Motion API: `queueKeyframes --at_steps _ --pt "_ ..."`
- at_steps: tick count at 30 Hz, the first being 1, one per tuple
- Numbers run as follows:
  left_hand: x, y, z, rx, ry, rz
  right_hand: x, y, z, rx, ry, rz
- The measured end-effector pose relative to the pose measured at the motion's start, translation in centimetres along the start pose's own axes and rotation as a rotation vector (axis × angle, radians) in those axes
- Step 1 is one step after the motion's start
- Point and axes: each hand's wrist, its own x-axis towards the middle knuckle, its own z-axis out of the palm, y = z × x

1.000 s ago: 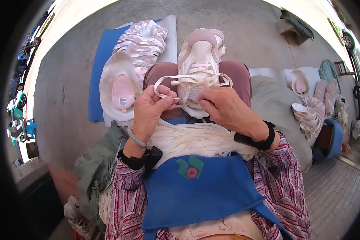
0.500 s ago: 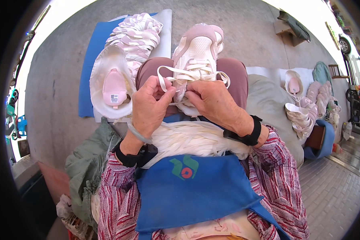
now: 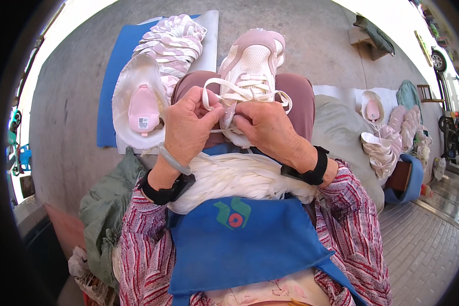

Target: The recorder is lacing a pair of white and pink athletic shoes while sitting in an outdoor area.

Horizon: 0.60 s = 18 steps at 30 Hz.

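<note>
A pink and cream shoe upper (image 3: pixel 253 60) lies across my knees, toe pointing away from me. A cream shoelace (image 3: pixel 229 85) runs through its eyelets, with a loose loop hanging out on the left. My left hand (image 3: pixel 193 120), closed in a pinch, grips the lace beside the tongue. On the other side my right hand (image 3: pixel 264 122) is closed with thumb and finger at the tongue and collar; its fingertips are partly hidden. A thick bundle of white laces (image 3: pixel 234 176) rests on my lap, above the blue apron (image 3: pixel 250 245).
At the left, a stack of pink and white uppers (image 3: pixel 171 43) lies on a blue and white sheet, with one upper (image 3: pixel 143 107) nearer me. More uppers (image 3: pixel 392 127) sit at the right beside a blue container (image 3: pixel 408 178). A green sack (image 3: pixel 107 219) stands lower left.
My left hand has shifted slightly, still pinching by the tongue. The right hand has moved a little left, and its fingers have curled more over the tongue. The shoe upper stays in place.
</note>
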Motion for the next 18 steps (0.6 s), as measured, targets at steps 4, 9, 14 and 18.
queueKeyframes --at_steps 4,9,14,18 --pt "-1.4 0.9 0.7 0.321 0.004 0.22 0.1 0.1 0.6 0.052 0.037 -0.032" --pt "-0.6 0.4 0.5 0.15 -0.017 0.092 -0.1 -0.2 0.3 -0.066 0.013 0.002" --pt "0.2 -0.7 -1.0 0.001 -0.108 -0.08 -1.8 -1.0 -3.0 -0.29 -0.058 -0.015" --pt "-0.8 0.5 -3.0 0.241 -0.204 -0.168 -2.2 1.1 -6.0 -0.244 0.007 0.092"
